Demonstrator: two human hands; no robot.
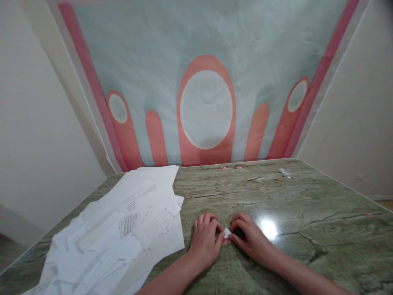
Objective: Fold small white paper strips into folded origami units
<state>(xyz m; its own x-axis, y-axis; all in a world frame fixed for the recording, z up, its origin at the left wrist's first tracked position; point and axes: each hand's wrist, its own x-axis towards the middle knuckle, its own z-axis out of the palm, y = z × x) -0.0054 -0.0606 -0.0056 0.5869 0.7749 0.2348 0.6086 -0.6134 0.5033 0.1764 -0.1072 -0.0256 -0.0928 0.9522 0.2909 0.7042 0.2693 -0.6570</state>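
A small folded piece of white paper (pixel 226 233) lies on the green marbled table (pixel 307 221), pinched between both of my hands. My left hand (pixel 205 241) rests on the tabletop with fingers curled, its thumb and fingertips pressed on the paper's left side. Opposite it, my right hand (pixel 249 237) has its fingers curled and closed on the paper's right side. A bit of pink shows just below the paper, too small to name.
A spread pile of white paper sheets (pixel 129 221), some printed, covers the table's left part. A small crumpled white scrap (pixel 285 173) lies at the far right edge. A wall hanging with pink arches (pixel 205 106) stands behind the table.
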